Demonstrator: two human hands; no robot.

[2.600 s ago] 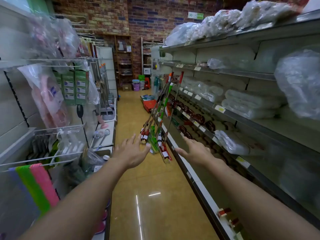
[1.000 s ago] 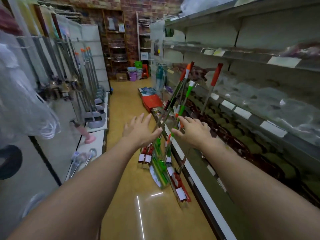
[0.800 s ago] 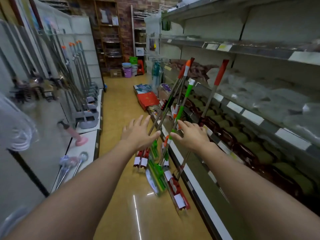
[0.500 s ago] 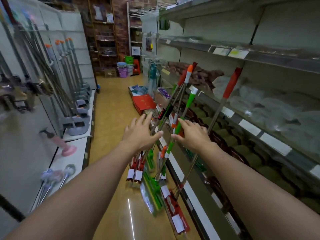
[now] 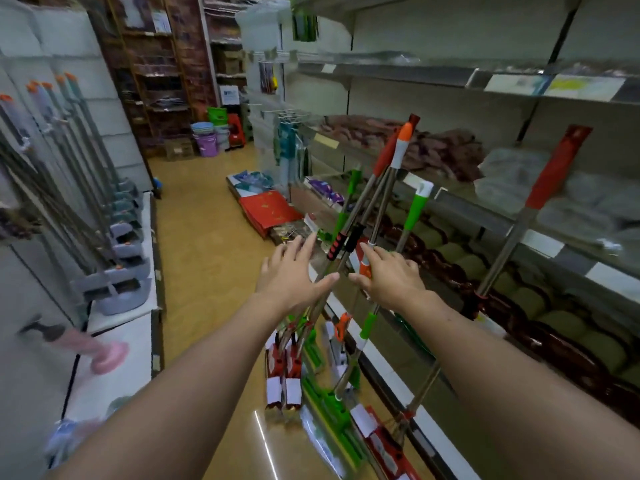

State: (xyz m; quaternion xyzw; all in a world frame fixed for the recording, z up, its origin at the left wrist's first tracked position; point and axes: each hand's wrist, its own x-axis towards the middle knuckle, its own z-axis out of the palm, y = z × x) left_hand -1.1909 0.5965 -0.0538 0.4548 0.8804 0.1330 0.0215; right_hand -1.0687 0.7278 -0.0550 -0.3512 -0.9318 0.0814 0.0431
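Observation:
Several flat mops with metal poles (image 5: 379,188) and red, orange and green grips lean against the right-hand shelving, their red and green heads (image 5: 327,400) on the floor. My left hand (image 5: 291,271) reaches toward the poles with fingers spread and straight, thumb close to a pole. My right hand (image 5: 388,275) is at the poles with straight fingers, fingertips touching the pole with the orange clip (image 5: 364,268). Whether its thumb wraps that pole is unclear. One mop with a long red grip (image 5: 554,168) leans apart, further right.
Right-hand shelving (image 5: 519,88) holds bagged goods, towels and dark bowls. On the left, grey mops (image 5: 114,237) hang over a white ledge with a pink plunger (image 5: 104,355). Red boxes (image 5: 266,209) lie on the yellow aisle floor; buckets (image 5: 207,140) stand at the far end.
I have walked up the aisle and the mops are now close. Both hands have reached the poles; the right fingertips now touch one.

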